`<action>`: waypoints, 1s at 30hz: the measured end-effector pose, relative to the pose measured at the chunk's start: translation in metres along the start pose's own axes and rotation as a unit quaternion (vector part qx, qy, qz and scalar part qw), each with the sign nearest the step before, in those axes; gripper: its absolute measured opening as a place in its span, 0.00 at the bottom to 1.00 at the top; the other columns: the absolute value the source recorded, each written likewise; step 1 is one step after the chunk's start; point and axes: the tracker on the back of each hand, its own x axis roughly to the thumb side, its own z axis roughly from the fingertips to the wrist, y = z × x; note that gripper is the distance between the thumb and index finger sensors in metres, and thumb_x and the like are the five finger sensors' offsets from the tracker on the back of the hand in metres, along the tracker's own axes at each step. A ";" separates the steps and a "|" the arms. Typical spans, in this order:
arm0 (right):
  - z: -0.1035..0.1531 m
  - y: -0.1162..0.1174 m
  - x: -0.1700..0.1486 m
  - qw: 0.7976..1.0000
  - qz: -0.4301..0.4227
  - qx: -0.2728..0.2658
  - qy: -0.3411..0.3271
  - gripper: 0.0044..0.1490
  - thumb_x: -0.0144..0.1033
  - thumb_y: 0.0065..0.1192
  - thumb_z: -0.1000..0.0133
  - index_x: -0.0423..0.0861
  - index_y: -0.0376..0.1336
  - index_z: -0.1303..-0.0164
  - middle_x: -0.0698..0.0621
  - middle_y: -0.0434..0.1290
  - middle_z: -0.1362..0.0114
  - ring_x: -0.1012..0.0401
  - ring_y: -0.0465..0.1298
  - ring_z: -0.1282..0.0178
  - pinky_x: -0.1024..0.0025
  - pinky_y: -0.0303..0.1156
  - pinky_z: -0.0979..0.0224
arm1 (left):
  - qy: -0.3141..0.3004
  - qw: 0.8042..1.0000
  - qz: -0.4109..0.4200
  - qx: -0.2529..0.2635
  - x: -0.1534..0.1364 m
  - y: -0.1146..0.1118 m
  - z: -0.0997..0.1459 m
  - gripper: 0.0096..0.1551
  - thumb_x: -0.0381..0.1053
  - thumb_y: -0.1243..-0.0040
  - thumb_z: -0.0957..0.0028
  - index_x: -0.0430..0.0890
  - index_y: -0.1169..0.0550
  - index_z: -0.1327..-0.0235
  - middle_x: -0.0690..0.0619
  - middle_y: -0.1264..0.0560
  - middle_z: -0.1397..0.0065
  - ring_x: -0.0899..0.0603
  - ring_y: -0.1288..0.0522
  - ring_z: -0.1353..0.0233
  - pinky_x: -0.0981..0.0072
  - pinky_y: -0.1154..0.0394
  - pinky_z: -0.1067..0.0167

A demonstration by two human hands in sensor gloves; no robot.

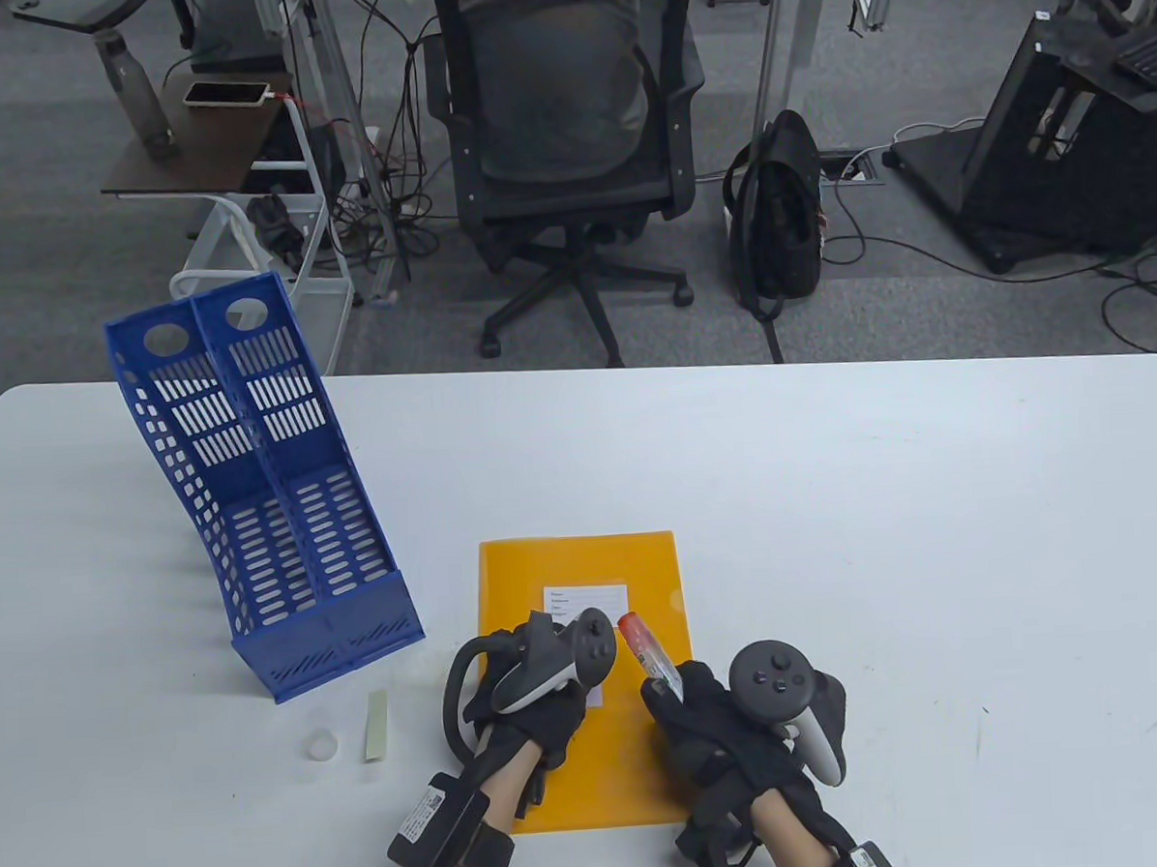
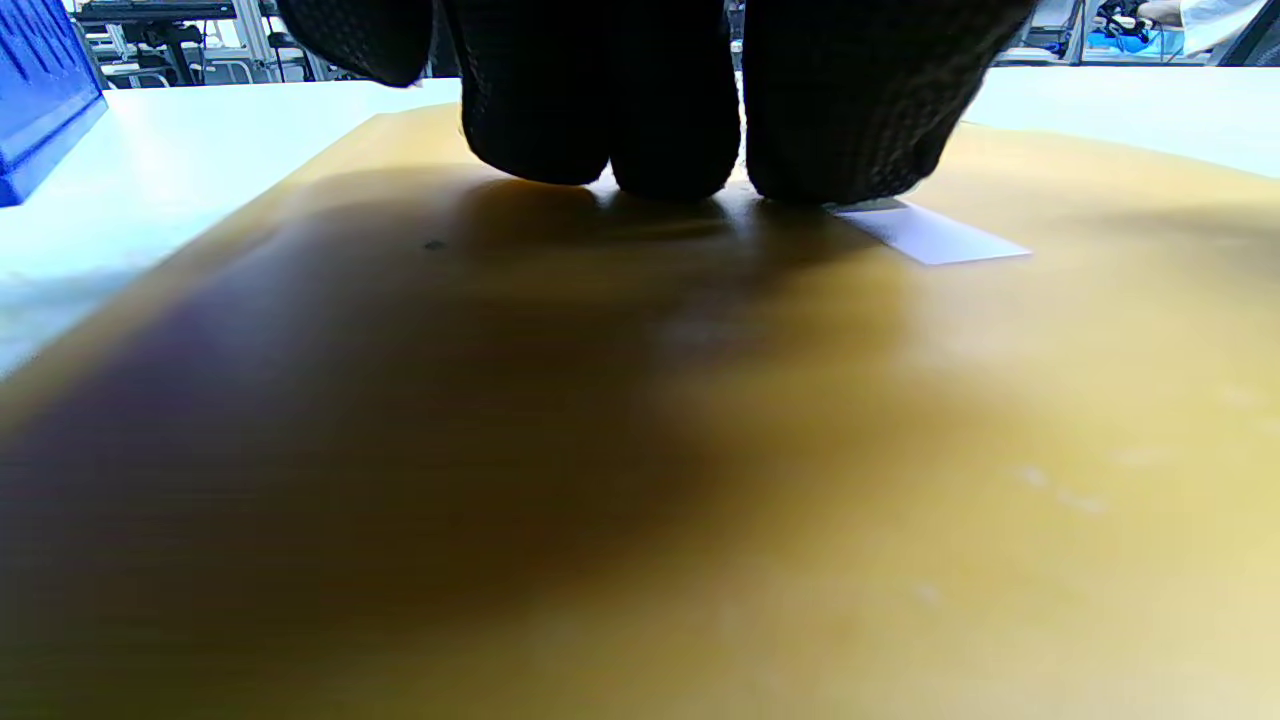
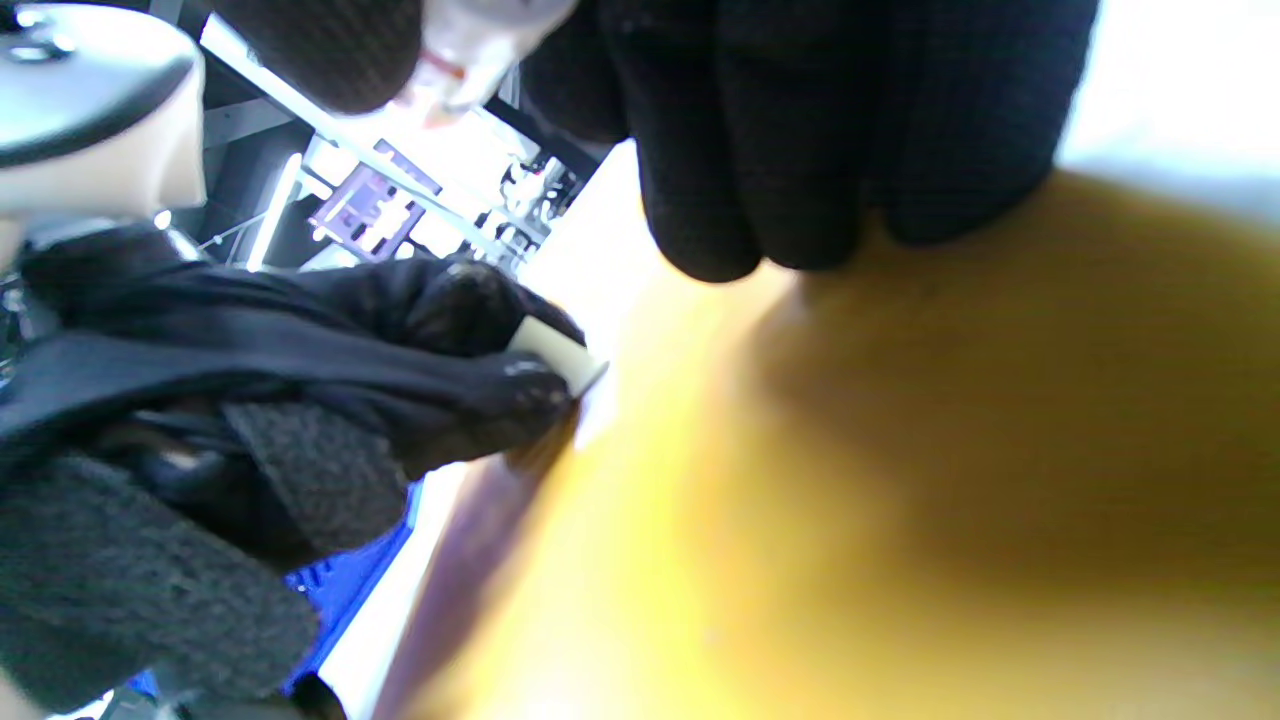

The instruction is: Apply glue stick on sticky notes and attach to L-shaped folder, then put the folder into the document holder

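An orange L-shaped folder (image 1: 644, 759) lies flat at the table's front middle, with a white sticky note (image 1: 587, 595) on its upper half. My left hand (image 1: 541, 639) rests on the folder, and its fingertips (image 2: 660, 130) press down on the note (image 2: 935, 238), which lies flat on the folder (image 2: 640, 450). To the right, my right hand (image 1: 667, 688) grips an uncapped glue stick (image 1: 645, 651), red end pointing up and away, just above the folder's right side. The right wrist view shows the left hand's fingertips (image 3: 500, 390) at a pale note edge (image 3: 550, 352). A blue document holder (image 1: 262, 498) stands at the left.
A small clear cap (image 1: 322, 744) and a pale paper strip (image 1: 377, 725) lie on the white table (image 1: 834, 498) between the holder and the folder. Beyond the table's far edge stand an office chair (image 1: 562, 115), a backpack and a side cart.
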 end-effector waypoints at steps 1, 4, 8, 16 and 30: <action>0.000 0.000 0.000 1.000 0.000 0.000 0.000 0.39 0.53 0.49 0.42 0.32 0.58 0.36 0.34 0.73 0.36 0.40 0.72 0.37 0.45 0.73 0.42 | 0.000 1.000 -0.001 -0.001 0.000 0.000 0.000 0.20 0.54 0.35 0.47 0.59 0.21 0.41 0.53 0.24 0.29 0.41 0.28 0.26 0.35 0.38 0.27; 0.000 0.000 0.000 1.000 0.000 0.000 0.000 0.39 0.53 0.49 0.42 0.32 0.58 0.37 0.34 0.73 0.36 0.40 0.72 0.37 0.45 0.73 0.42 | -0.001 1.000 -0.003 -0.006 0.001 0.000 0.000 0.20 0.54 0.35 0.47 0.59 0.21 0.41 0.53 0.24 0.28 0.41 0.28 0.25 0.35 0.38 0.27; 0.000 0.000 0.000 1.000 0.000 0.000 0.000 0.39 0.53 0.49 0.42 0.33 0.58 0.36 0.34 0.73 0.36 0.41 0.72 0.37 0.45 0.74 0.42 | -0.001 0.999 -0.025 -0.033 0.004 0.001 0.001 0.24 0.49 0.32 0.47 0.59 0.23 0.37 0.53 0.27 0.25 0.41 0.30 0.23 0.35 0.39 0.26; 0.000 0.000 0.000 1.000 0.001 0.000 0.000 0.39 0.53 0.49 0.42 0.32 0.58 0.36 0.34 0.73 0.36 0.41 0.72 0.37 0.45 0.74 0.42 | 0.000 0.999 -0.008 -0.040 0.003 0.001 0.001 0.21 0.50 0.40 0.43 0.58 0.24 0.36 0.53 0.28 0.24 0.41 0.30 0.23 0.36 0.39 0.25; 0.000 0.000 0.000 1.000 0.000 0.000 0.000 0.38 0.52 0.48 0.42 0.32 0.58 0.36 0.34 0.73 0.36 0.41 0.72 0.37 0.45 0.74 0.42 | 0.034 0.998 0.030 -0.049 0.003 0.001 -0.004 0.26 0.57 0.32 0.48 0.56 0.24 0.37 0.52 0.28 0.26 0.40 0.31 0.24 0.35 0.40 0.26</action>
